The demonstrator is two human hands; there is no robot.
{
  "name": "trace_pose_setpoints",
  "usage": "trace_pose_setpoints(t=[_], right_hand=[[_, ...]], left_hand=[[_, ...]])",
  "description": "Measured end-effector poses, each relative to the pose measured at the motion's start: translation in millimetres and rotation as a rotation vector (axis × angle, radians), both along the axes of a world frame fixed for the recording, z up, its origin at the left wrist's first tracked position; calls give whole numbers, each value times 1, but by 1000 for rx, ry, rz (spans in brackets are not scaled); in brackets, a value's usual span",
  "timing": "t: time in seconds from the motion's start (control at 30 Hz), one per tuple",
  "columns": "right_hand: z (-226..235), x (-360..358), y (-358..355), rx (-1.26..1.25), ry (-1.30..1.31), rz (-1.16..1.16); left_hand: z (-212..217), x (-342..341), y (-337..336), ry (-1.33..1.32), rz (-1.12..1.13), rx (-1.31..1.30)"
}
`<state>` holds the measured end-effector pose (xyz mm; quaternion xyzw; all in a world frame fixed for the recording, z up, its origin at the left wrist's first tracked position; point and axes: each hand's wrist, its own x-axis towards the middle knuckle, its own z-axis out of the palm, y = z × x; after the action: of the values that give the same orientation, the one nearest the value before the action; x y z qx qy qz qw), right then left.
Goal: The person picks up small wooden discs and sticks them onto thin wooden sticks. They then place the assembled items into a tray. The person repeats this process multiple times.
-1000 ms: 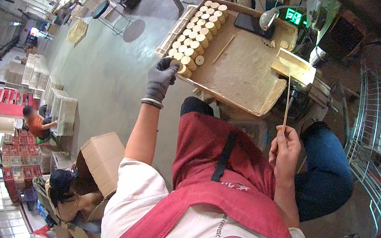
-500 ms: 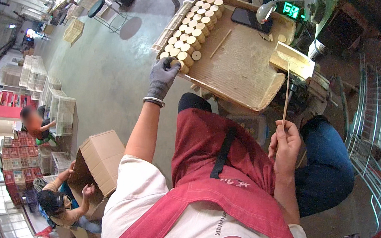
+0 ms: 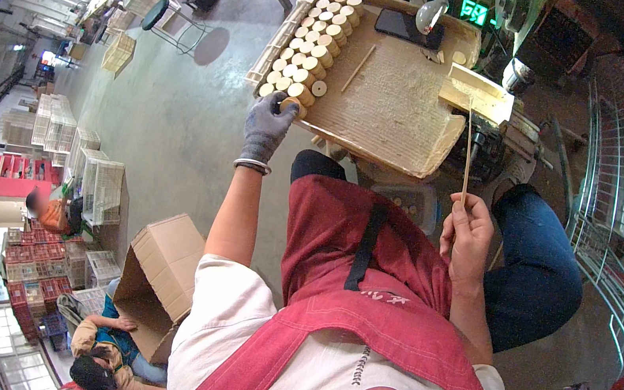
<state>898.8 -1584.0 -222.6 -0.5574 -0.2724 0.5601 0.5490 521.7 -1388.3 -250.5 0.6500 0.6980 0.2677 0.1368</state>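
Observation:
My left hand (image 3: pixel 267 129), in a grey glove, is closed around a round pale wooden disc (image 3: pixel 292 105) at the near left corner of a shallow cardboard tray (image 3: pixel 387 114). Beyond its fingers, similar wooden discs (image 3: pixel 313 47) stand packed in rows along the tray's left side. One disc with a small centre hole (image 3: pixel 319 88) sits beside the rows. My bare right hand (image 3: pixel 469 231) pinches the lower end of a thin wooden stick (image 3: pixel 468 157). The stick points up and away, its far end near a lit wooden trough (image 3: pixel 476 94) on a dark machine (image 3: pixel 484 147).
A black phone (image 3: pixel 409 29) and a loose thin stick (image 3: pixel 358 68) lie in the tray. A lamp (image 3: pixel 431 14) hangs over its far edge. Wire racks (image 3: pixel 622 199) stand at right. At lower left, a co-worker (image 3: pixel 107 350) bends beside a large cardboard box (image 3: pixel 163 262).
Both my hands stay nearly in place, with the same hold. The co-worker by the box has bent lower. A more distant person has shifted posture.

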Motion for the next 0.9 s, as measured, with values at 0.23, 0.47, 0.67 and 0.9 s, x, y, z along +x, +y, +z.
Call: trace_pose_setpoints(t=[0.23, 0.47, 0.67, 0.9], right_hand=[[0, 0, 0, -5, 13, 6], [1, -1, 0, -5, 8, 4], [-1, -2, 0, -8, 8, 1], [1, -2, 0, -7, 4, 6]], left_hand=[[-4, -7, 1, -23, -8, -30], [8, 7, -6, 3, 30, -33], [-5, 5, -6, -85, 21, -13], [-21, -10, 2, -232, -27, -15]])
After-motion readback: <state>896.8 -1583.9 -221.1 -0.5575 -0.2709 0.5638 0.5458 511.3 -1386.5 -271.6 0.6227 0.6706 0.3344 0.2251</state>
